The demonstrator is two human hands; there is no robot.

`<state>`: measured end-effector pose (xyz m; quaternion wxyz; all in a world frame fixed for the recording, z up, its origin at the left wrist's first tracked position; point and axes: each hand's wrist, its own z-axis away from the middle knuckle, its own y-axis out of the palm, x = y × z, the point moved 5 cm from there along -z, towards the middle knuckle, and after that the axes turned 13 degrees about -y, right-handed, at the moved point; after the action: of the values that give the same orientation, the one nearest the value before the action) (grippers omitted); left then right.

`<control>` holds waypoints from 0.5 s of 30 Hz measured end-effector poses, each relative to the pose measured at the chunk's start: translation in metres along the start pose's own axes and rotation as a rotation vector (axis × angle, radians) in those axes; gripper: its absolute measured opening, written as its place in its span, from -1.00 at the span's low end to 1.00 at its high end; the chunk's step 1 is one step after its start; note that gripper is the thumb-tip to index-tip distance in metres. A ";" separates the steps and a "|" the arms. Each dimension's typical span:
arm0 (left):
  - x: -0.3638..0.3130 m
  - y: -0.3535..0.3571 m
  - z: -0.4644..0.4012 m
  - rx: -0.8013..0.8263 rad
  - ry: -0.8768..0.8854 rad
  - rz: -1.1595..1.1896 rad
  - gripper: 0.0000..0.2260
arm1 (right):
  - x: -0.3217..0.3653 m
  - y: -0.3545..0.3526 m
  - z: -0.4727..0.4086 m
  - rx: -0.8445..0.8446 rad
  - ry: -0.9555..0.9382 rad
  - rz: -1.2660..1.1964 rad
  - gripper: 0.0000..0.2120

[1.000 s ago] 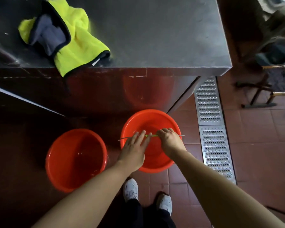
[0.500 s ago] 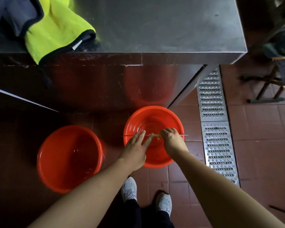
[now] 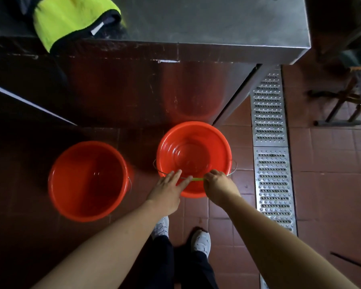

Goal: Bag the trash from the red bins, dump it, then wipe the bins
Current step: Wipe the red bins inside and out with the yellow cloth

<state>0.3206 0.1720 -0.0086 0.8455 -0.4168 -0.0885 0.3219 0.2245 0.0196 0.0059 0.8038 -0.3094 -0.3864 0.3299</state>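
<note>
Judging progress: bagging and dumping look finished and wiping looks not yet begun, going only by how things lie now.
Counter: steel, the landmark for everything below; its shiny front panel mirrors the red of the bins.
Floor drain: a perforated metal grate running along the tiles off the counter's right corner.
Left bin: on the floor in front of the counter's front panel, upright, no trash or bag visible inside; a faint glint at the bottom may be moisture, though that is hard to tell.
Right bin: on the floor below the counter's right front corner, just beside the drain, also bare inside as far as can be seen.
Cloth: yellow with dark trim, lying on the counter top at its front left edge, partly hanging over; nobody is touching it, so the wiping step seems still ahead.
Left hand: fingers straight and spread, resting over the near rim of the right bin, fingertips at the handle.
Right hand: curled around the handle on the near side of the same bin.
Handle: thin wire bail with a green grip, held low across the right bin's near rim.
Remaining, likely: setting the handle down, fetching the cloth, wiping both bins.
</note>
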 end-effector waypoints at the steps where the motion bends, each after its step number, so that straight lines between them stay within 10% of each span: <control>1: 0.000 0.008 0.007 0.074 -0.011 -0.012 -0.28 | -0.001 0.011 0.010 0.091 0.046 -0.004 -0.70; 5: 0.000 0.031 0.038 0.251 -0.057 -0.082 -0.30 | 0.001 0.050 0.047 0.438 0.102 0.013 -0.57; 15: 0.030 0.005 0.097 0.017 -0.239 0.070 -0.31 | 0.070 0.019 0.047 0.290 -0.088 0.119 -0.49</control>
<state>0.3011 0.2554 0.0455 0.8207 -0.3711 -0.1715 0.3993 0.2138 0.0957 0.0449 0.8016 -0.1977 -0.3504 0.4423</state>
